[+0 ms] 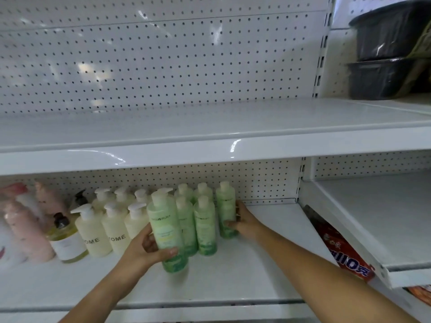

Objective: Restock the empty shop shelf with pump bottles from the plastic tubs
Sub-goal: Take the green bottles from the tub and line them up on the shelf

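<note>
On the lower shelf (233,276), the left hand (149,248) had its grip clamped round the front green bottle (166,229) just right of the cream bottles (93,231), while the right hand (243,221) clasped the far green bottle (225,208) farther right of them.

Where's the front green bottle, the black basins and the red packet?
Front green plastic pump bottle (166,226): head view, label.
Stacked black plastic basins (387,36): head view, upper basin's wall.
Red printed packet (342,255): head view, middle.

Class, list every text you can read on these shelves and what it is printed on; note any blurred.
"OME": front cream bottle, start hidden.
"OME": cream bottle beside it, start hidden.
Blurred: white characters on red packet.
Blurred: brand line on the green bottle in the left hand.
Too small: white label on amber bottle.
</note>
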